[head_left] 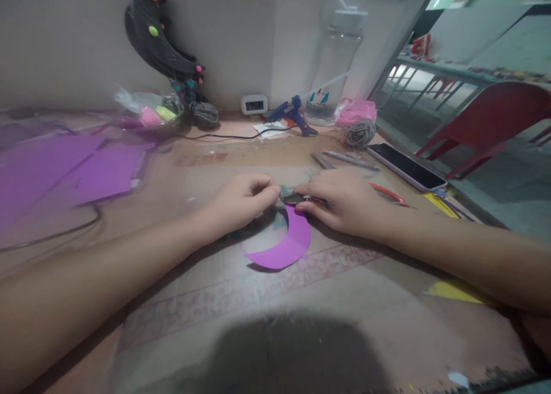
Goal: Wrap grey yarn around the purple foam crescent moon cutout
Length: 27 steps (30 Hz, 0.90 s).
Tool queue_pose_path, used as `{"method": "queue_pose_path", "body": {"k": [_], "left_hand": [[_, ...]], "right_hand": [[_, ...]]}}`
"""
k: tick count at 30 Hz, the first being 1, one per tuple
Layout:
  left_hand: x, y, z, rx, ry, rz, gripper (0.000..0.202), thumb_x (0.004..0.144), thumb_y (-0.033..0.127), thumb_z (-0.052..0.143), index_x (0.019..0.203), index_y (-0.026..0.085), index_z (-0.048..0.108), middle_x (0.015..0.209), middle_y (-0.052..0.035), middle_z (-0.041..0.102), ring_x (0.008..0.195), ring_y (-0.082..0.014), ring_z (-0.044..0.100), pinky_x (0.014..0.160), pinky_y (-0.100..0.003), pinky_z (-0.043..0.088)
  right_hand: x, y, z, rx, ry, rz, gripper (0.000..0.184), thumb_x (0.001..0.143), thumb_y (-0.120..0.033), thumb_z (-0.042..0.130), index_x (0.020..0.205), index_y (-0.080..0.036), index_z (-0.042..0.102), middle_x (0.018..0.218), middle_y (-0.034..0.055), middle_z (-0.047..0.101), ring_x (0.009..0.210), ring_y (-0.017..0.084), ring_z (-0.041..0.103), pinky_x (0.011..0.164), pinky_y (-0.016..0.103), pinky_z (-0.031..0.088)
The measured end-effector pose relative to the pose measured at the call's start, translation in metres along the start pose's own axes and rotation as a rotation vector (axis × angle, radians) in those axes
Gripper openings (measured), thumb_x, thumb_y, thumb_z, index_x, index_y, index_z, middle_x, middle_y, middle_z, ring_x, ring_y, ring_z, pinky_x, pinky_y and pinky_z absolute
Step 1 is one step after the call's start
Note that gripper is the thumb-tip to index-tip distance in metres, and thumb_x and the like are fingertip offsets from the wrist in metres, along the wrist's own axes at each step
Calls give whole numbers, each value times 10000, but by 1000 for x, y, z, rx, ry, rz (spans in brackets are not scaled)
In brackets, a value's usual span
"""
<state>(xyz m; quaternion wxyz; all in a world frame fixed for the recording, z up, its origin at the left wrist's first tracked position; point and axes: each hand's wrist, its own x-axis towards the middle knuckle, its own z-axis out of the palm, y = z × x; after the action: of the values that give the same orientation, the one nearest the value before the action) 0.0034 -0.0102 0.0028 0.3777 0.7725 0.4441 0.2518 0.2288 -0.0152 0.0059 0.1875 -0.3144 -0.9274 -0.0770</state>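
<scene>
A purple crescent cut-out (286, 248) lies on the table in front of me, its upper tip beneath the metal jaws of a pair of pliers (294, 198). My right hand (344, 199) is closed around these pliers; a red handle shows behind the hand. Thumb and index finger of my left hand (249, 199) are pinched together right at the jaws' tip. Whatever sits between those fingers is too small to make out.
Purple sheets (99, 164) lie at left beside a bowl (172, 124) of bright pieces. A blue glue gun (293, 116), white digital clock (253, 104), bottle (331, 67) and grey yarn ball (360, 133) stand behind. A phone (407, 167) lies right; a black crescent ornament (155, 38) hangs above.
</scene>
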Motion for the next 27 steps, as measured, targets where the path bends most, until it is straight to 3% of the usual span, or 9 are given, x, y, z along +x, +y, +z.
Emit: {"method": "queue_pose_path", "body": {"k": [4,15,27], "left_hand": [[1,-3,1,-66,-17,-53,262,882,293,468,657,182,540,592,22,575,541,-104,509,504,-216,361],[2,-2,1,-110,-36,-88,248,864,295,461,653,182,527,600,13,558,509,-95,478,449,-206,330],[2,-6,1,-103,-52,-68,252,870,296,460,655,183,523,610,9,568,543,-102,505,482,-212,359]], "right_hand": [[0,0,0,18,-39,29,314,964,-392,519,1052,-161,713,817,64,706,779,190,607,680,291,348],[0,0,1,-23,15,-23,301,969,-377,512,961,-155,716,729,55,684,709,167,587,631,287,312],[-2,1,1,1,18,-22,296,973,-375,505,978,-157,706,785,52,708,752,170,616,661,284,345]]}}
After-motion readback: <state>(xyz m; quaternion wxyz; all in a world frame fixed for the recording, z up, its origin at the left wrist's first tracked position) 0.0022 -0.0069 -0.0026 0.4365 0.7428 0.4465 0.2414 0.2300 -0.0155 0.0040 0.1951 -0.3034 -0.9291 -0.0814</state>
